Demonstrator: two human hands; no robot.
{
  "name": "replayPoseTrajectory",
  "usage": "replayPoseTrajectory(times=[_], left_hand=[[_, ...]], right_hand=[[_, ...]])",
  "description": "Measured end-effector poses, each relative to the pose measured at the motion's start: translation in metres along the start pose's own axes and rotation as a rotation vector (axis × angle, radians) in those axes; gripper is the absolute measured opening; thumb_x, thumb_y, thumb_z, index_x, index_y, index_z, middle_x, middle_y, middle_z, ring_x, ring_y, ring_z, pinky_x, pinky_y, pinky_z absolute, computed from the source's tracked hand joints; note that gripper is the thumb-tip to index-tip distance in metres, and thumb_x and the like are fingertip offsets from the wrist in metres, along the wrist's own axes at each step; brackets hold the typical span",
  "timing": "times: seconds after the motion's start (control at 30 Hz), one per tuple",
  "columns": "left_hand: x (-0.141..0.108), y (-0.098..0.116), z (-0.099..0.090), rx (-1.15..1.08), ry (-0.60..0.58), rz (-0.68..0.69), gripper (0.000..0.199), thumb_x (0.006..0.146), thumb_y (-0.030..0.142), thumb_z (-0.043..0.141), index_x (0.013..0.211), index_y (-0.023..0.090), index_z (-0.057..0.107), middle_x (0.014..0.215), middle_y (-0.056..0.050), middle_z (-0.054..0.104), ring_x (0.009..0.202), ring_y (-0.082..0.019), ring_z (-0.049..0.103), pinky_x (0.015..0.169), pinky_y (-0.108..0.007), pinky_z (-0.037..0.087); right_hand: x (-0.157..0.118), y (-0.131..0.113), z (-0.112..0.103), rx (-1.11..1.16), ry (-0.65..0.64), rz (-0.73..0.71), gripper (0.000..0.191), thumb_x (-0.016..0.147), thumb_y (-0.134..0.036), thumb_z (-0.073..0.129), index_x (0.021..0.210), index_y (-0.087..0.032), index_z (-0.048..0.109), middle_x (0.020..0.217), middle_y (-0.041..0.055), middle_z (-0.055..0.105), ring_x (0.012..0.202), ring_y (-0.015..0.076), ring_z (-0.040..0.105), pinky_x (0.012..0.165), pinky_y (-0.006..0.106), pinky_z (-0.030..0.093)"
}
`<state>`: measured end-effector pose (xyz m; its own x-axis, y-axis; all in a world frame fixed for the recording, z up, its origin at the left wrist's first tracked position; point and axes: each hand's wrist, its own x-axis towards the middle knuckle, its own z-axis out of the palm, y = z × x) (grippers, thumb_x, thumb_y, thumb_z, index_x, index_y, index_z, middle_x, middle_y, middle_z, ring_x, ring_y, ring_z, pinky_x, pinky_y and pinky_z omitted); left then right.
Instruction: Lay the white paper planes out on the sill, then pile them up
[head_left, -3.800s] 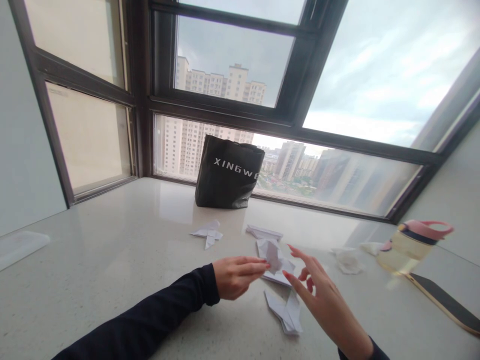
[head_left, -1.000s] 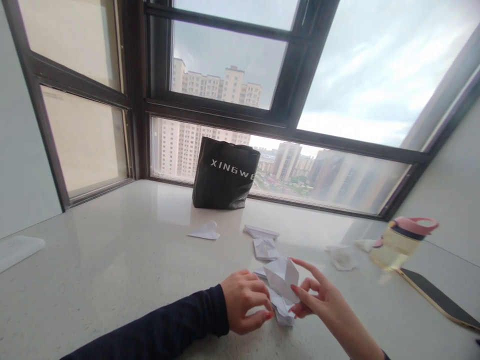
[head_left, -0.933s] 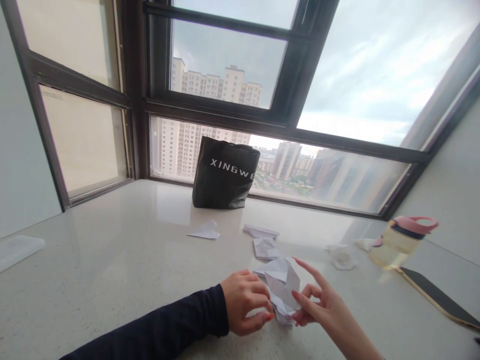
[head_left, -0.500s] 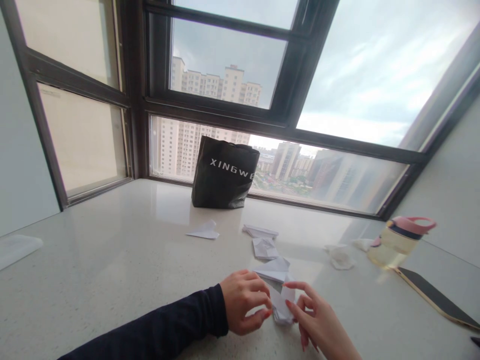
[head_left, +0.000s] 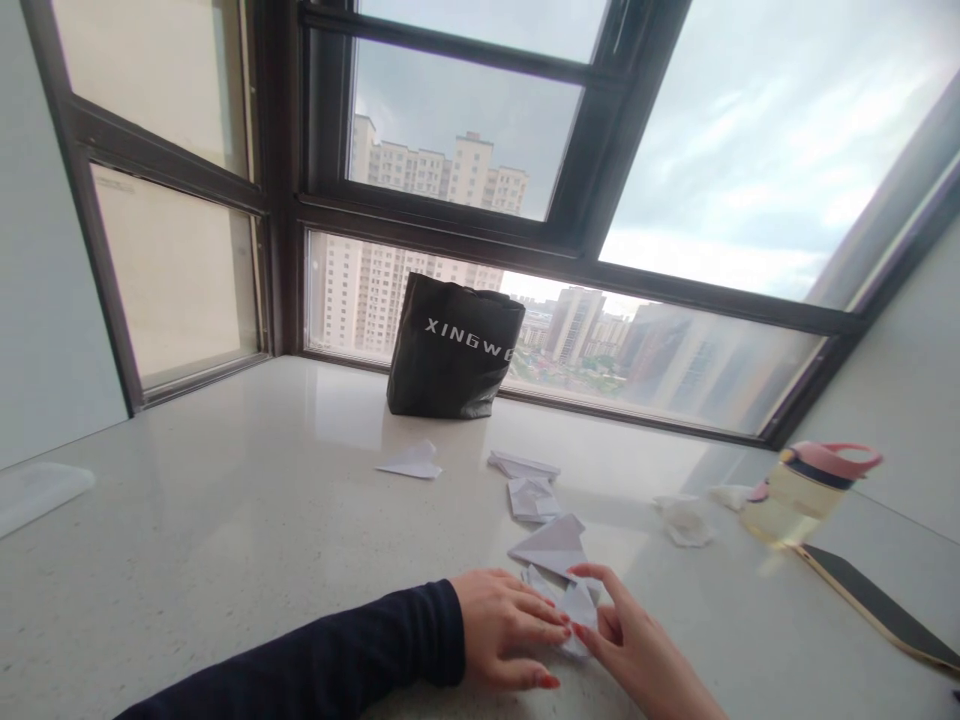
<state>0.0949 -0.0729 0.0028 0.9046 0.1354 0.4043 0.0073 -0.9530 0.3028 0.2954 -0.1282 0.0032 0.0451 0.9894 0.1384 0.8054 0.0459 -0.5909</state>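
Note:
A folded white paper piece (head_left: 579,608) lies on the pale speckled counter between my two hands. My left hand (head_left: 514,630), in a dark sleeve, rests flat with its fingertips on the paper's left side. The thumb and index finger of my right hand (head_left: 619,625) pinch the paper's right side. Just beyond lie a folded paper triangle (head_left: 551,545), a square folded paper (head_left: 532,498) and a narrow folded strip (head_left: 523,466). Farther left is a paper plane shape (head_left: 412,461).
A black bag (head_left: 454,348) stands by the window. At the right are crumpled white tissue (head_left: 686,522), a bottle with a pink lid (head_left: 806,492) and a dark tablet-like object (head_left: 881,605). A whitish translucent item (head_left: 45,495) lies far left.
My left hand has moved right and its fingers have flattened onto the paper. The paper between my hands has shifted and opened somewhat. The view has moved slightly.

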Motion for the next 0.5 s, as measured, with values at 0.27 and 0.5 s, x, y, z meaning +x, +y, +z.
replayPoseTrajectory(times=[0.27, 0.5], left_hand=[[-0.001, 0.0, 0.003, 0.007, 0.012, -0.029, 0.041, 0.078, 0.037, 0.047, 0.116, 0.021, 0.045, 0.118, -0.001, 0.05, 0.11, -0.016, 0.043, 0.093, -0.026, 0.03], [0.002, 0.0, -0.003, 0.097, -0.051, 0.018, 0.04, 0.077, 0.036, 0.046, 0.113, 0.019, 0.046, 0.115, -0.002, 0.053, 0.106, -0.017, 0.047, 0.092, -0.026, 0.034]], right_hand=[[0.051, -0.082, -0.011, -0.167, -0.022, -0.272, 0.02, 0.077, -0.026, 0.039, 0.086, -0.021, 0.057, 0.052, -0.0046, 0.046, 0.05, 0.0117, 0.047, 0.051, 0.023, 0.036], [0.126, -0.133, 0.06, -0.515, -0.143, -0.624, 0.027, 0.077, -0.024, 0.048, 0.101, -0.015, 0.054, 0.101, 0.0097, 0.056, 0.098, 0.0196, 0.048, 0.081, 0.029, 0.038]])
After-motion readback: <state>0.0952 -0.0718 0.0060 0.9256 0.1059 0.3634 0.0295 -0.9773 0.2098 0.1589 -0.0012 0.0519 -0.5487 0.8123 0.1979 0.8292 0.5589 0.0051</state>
